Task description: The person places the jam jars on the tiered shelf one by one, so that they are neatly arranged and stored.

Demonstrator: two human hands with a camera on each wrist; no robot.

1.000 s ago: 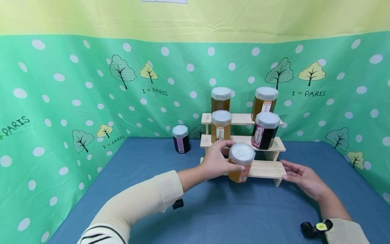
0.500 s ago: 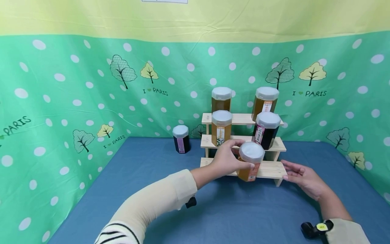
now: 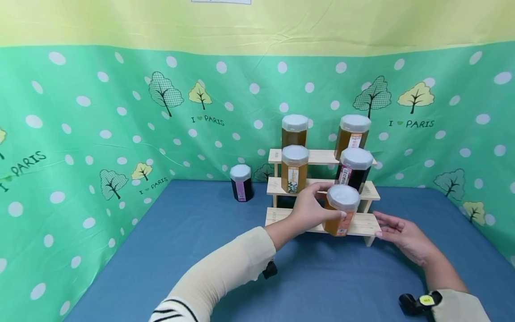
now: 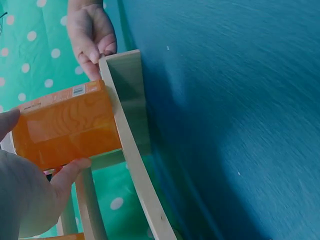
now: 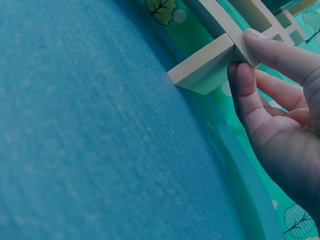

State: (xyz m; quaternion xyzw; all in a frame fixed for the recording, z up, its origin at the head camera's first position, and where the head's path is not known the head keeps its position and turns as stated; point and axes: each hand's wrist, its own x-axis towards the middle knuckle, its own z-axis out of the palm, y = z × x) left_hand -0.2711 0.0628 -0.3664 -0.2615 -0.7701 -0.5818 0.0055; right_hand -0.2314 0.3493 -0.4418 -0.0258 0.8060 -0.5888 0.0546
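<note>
My left hand [image 3: 315,209] grips an orange honey jar [image 3: 341,210] with a white lid round its sides. The jar is over the right half of the bottom step of a wooden three-step display shelf [image 3: 277,215]. Seen from the left wrist, the jar's base [image 4: 111,115] meets the board's edge closely; whether it bears on it I cannot tell. At the step's right end my right hand [image 3: 405,240] pinches the board corner. The right wrist view shows that hand [image 5: 282,112] with fingertips on either side of the board [image 5: 212,55].
On the top step stand two amber jars, left [image 3: 294,132] and right [image 3: 349,136]. The middle step bears an amber jar [image 3: 295,172] and a dark jar [image 3: 356,166]. Another dark jar [image 3: 241,183] stands on the blue tablecloth [image 3: 193,214] left of the shelf. A polka-dot curtain [image 3: 225,89] hangs behind.
My left hand has carried the orange jar to the right along the bottom step, and slightly up in view. My right hand has kept its hold on the shelf's end.
</note>
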